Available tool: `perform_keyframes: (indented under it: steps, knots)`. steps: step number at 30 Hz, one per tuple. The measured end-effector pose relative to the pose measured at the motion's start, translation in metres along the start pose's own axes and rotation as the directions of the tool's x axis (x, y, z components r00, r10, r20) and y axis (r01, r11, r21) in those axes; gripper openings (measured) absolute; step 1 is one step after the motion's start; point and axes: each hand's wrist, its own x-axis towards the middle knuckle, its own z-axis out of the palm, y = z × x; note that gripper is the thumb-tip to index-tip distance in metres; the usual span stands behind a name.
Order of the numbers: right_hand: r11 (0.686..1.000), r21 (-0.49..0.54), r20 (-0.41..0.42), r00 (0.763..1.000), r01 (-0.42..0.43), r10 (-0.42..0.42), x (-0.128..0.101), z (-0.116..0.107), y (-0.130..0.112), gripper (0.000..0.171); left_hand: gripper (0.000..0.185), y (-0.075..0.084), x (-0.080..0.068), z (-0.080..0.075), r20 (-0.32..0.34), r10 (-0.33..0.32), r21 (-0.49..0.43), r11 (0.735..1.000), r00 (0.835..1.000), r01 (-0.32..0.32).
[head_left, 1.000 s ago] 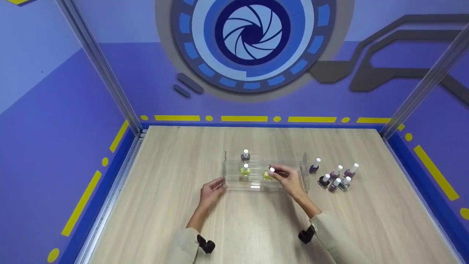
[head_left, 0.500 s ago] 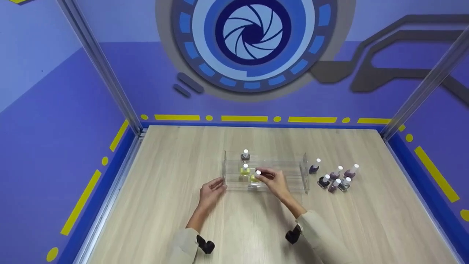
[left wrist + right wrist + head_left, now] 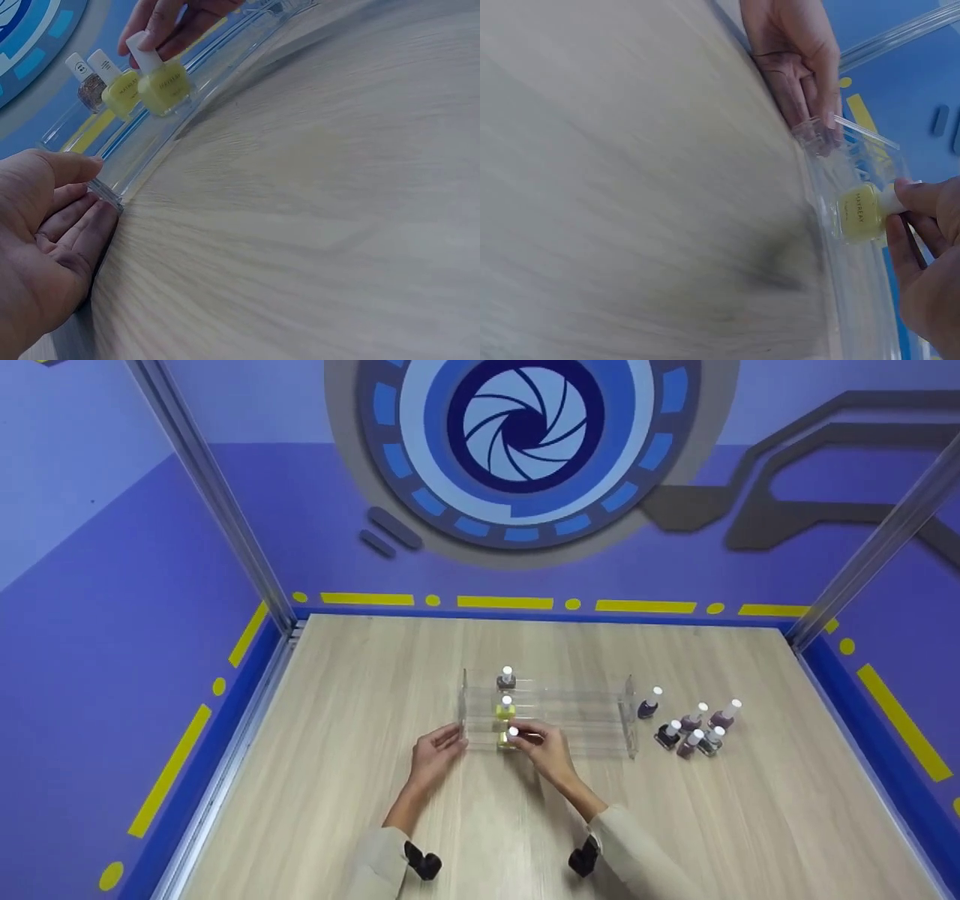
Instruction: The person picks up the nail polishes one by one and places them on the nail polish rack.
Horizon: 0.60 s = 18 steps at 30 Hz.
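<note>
Wooden tabletop (image 3: 337, 810) carries a clear tiered rack (image 3: 585, 712). Right hand (image 3: 551, 750) pinches a yellow polish bottle (image 3: 507, 739) by its white cap, setting it on the rack's front tier at 9 o'clock. Left hand (image 3: 433, 756), fingers straight, steadies the rack's end. Releasing the bottle upright seems next.

Yellow nail polish bottle (image 3: 507, 739) with white cap, upright, front tier of clear acrylic rack (image 3: 592, 712), left end
</note>
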Motion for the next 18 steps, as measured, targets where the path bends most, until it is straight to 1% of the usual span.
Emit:
perform_keyframes:
  steps: [2,4,7,10,13,18]
  knots:
    - [0.999,-0.032,0.006,1.0,0.023,-0.023,-0.002,0.001,0.002,0.022,0.044,0.009,-0.006,0.0,0.009,0.004,-0.007,1.0,1.0,-0.004]
    - [0.998,-0.057,0.015,1.0,0.024,-0.024,-0.002,0.001,0.002,0.022,0.045,0.013,-0.01,-0.001,0.017,0.016,-0.004,1.0,1.0,-0.016]
    - [0.997,-0.078,0.032,0.999,0.023,-0.02,-0.001,0.003,0.002,0.023,0.046,0.016,-0.013,0.0,0.016,0.019,0.005,1.0,1.0,-0.019]
    - [0.997,-0.081,0.043,0.999,0.019,-0.015,0.0,0.005,0.0,0.024,0.045,0.015,-0.011,0.0,0.009,0.0,0.012,1.0,1.0,0.0]
    - [0.997,-0.076,0.045,0.999,0.033,-0.03,-0.002,0.008,-0.005,0.022,0.044,0.005,-0.005,0.0,0.004,-0.009,0.014,1.0,1.0,0.009]
    - [0.998,-0.038,0.041,0.998,0.041,-0.039,-0.006,0.007,-0.027,0.023,0.044,-0.015,0.008,0.0,-0.009,0.003,0.016,1.0,1.0,-0.003]
